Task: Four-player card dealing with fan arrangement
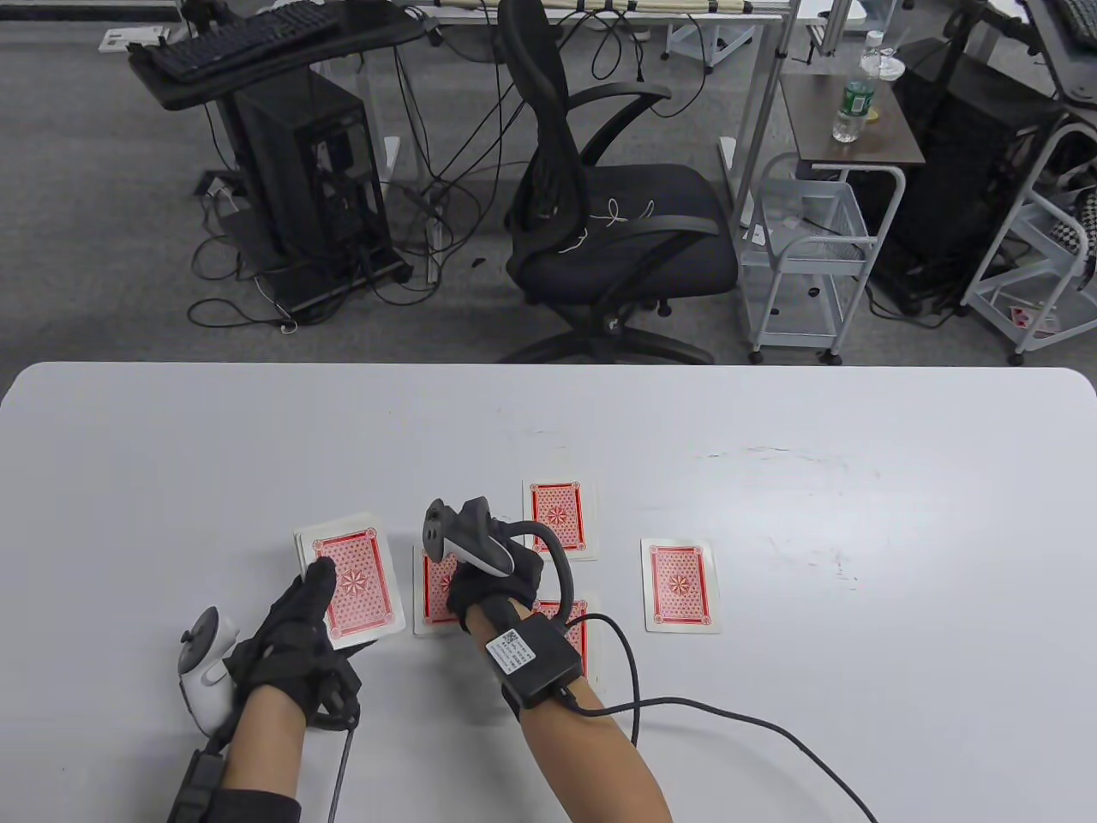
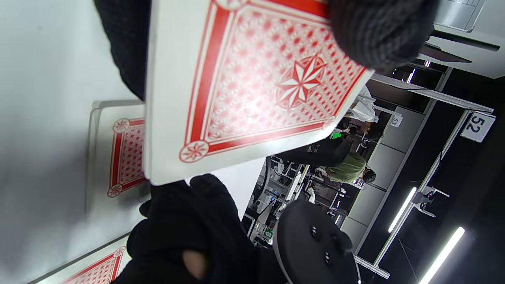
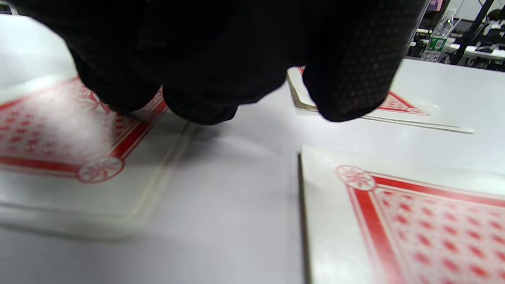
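My left hand [image 1: 319, 591] grips the red-backed deck [image 1: 353, 585] just above the table at the left; in the left wrist view the deck [image 2: 256, 86] fills the top, with my thumb on its upper right corner. My right hand [image 1: 458, 583] is low over a single face-down card [image 1: 433, 596] right of the deck. In the right wrist view its fingertips [image 3: 118, 94] rest on that card [image 3: 51, 134], which lies flat, and the thumb is off it. Three more face-down cards lie at the far middle [image 1: 559, 513], the right [image 1: 680, 587] and under my right wrist [image 1: 576, 630].
The white table [image 1: 771, 446] stretches far to the right and back. Beyond its far edge stand a black office chair [image 1: 600, 214] and a wire cart [image 1: 810, 249]. A cable [image 1: 728, 711] runs from my right wrist across the table.
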Tool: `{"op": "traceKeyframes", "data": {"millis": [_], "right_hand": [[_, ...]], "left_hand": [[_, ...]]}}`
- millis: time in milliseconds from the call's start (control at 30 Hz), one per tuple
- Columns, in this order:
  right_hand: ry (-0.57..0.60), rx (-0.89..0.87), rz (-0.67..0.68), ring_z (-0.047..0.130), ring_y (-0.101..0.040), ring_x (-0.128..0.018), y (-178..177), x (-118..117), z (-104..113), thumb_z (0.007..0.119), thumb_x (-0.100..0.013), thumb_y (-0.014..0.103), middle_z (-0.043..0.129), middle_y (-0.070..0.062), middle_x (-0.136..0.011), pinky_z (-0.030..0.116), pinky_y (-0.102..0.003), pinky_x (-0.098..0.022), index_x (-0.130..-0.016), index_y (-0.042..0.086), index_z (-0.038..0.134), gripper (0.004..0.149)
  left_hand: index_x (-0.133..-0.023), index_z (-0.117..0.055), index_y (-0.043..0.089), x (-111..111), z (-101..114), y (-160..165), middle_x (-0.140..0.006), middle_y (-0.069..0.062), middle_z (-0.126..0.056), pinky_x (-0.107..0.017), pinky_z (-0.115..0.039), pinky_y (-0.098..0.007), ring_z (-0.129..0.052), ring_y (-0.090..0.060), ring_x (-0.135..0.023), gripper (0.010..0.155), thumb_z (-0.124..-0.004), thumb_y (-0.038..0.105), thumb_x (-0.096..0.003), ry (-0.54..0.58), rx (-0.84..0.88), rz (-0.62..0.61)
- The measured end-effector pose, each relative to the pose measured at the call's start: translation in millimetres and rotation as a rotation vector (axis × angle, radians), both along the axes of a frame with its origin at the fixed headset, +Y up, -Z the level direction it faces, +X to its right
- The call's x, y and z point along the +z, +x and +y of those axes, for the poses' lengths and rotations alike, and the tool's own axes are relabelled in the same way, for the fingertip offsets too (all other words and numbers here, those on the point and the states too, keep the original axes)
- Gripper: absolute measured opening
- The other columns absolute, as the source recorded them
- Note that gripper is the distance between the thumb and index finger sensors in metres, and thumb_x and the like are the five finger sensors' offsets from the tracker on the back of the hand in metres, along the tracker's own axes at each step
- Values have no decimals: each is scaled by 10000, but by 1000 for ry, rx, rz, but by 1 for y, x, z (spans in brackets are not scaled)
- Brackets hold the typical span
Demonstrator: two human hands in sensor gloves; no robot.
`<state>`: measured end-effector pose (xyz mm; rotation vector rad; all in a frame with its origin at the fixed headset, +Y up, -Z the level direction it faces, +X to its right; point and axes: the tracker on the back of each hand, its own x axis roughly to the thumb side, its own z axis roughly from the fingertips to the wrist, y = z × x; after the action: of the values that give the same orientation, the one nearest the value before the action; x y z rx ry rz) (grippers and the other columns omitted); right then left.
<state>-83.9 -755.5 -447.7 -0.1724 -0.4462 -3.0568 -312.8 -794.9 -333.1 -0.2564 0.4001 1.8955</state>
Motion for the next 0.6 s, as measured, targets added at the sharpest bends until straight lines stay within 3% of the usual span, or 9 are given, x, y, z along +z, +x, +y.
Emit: {"op": "traceKeyframes", "data": {"millis": [133, 233, 333, 367, 433, 500, 600], "right_hand": [[-2, -231, -8, 985, -92, -320, 14, 3, 28, 779, -552, 471, 870, -28, -721, 780, -497, -457, -1034, 32, 563, 687], [-26, -554, -1, 1006, -161, -436, 27, 9, 51, 713, -577, 479, 841, -81, -791, 747, -536, -497, -1025, 49, 598, 632], [-140, -833, 88, 989, -240, -537, 29, 20, 56, 720, -559, 533, 795, -125, -850, 705, -583, -529, -1030, 51, 602, 684], [-170, -853, 134, 967, -263, -589, 27, 22, 55, 753, -543, 542, 761, -126, -880, 683, -600, -543, -1040, 60, 574, 716], [-220, -787, 167, 962, -229, -560, 22, 33, 52, 828, -503, 529, 768, -87, -851, 689, -599, -541, -1010, 80, 590, 718], [-136, -794, 159, 982, -170, -470, 22, 38, 52, 874, -481, 448, 815, -27, -763, 721, -574, -524, -939, 116, 656, 606], [-74, -811, 115, 1027, -165, -430, 28, 39, 54, 919, -436, 412, 883, -26, -704, 737, -569, -522, -899, 106, 739, 583]], "left_hand": [[-963, -707, 310, -1, 1, 4, -918, 70, -889, -519, -888, -438, -1008, -263, -756, 528, -773, 562, -504, 4, 15, -7], [-959, -712, 308, 0, 3, 12, -914, 70, -893, -519, -886, -440, -1009, -261, -753, 526, -776, 561, -502, 21, 36, -10], [-950, -722, 311, 1, 5, 21, -901, 73, -903, -514, -889, -440, -1015, -254, -745, 521, -783, 562, -497, 47, 65, -16], [-948, -723, 313, 1, 6, 23, -899, 78, -904, -513, -891, -437, -1017, -251, -742, 521, -785, 563, -496, 53, 70, -19], [-938, -735, 318, 1, 8, 31, -887, 82, -915, -507, -896, -432, -1023, -242, -735, 516, -796, 567, -490, 71, 87, -31], [-934, -737, 333, 3, 9, 36, -890, 93, -909, -512, -895, -431, -1016, -242, -744, 510, -808, 567, -486, 55, 63, -39], [-934, -736, 337, 2, 7, 38, -890, 97, -908, -511, -896, -429, -1015, -239, -746, 512, -812, 564, -481, 67, 75, -45]]}}
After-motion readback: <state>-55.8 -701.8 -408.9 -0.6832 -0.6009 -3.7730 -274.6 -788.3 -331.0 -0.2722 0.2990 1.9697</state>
